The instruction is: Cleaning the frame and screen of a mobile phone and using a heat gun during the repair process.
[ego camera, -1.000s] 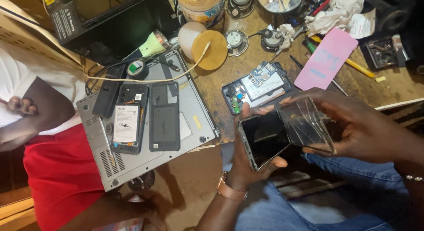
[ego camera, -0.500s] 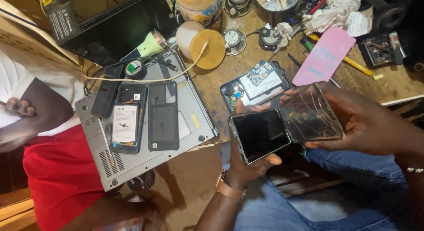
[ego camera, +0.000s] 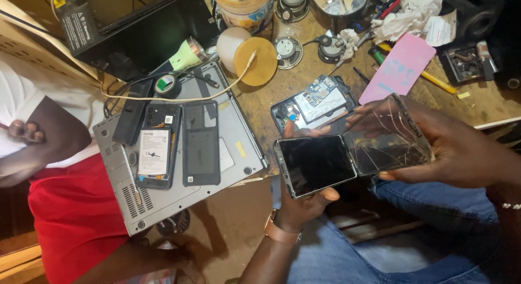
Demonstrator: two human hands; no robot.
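Upturned grey laptop [ego camera: 179,191] lying left on the workbench [ego camera: 293,94]; dark phone [ego camera: 315,164] gripped in left hand [ego camera: 304,200], above the lap; cracked clear screen protector [ego camera: 391,137] pinched by right hand [ego camera: 450,148], edge touching the phone.

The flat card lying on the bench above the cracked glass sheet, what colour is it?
Pink, a plain pink rectangular card, seen in the head view.

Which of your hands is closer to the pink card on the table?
Right. The right hand holds the cracked clear sheet just below the pink card. The left hand grips the phone, lower and further left.
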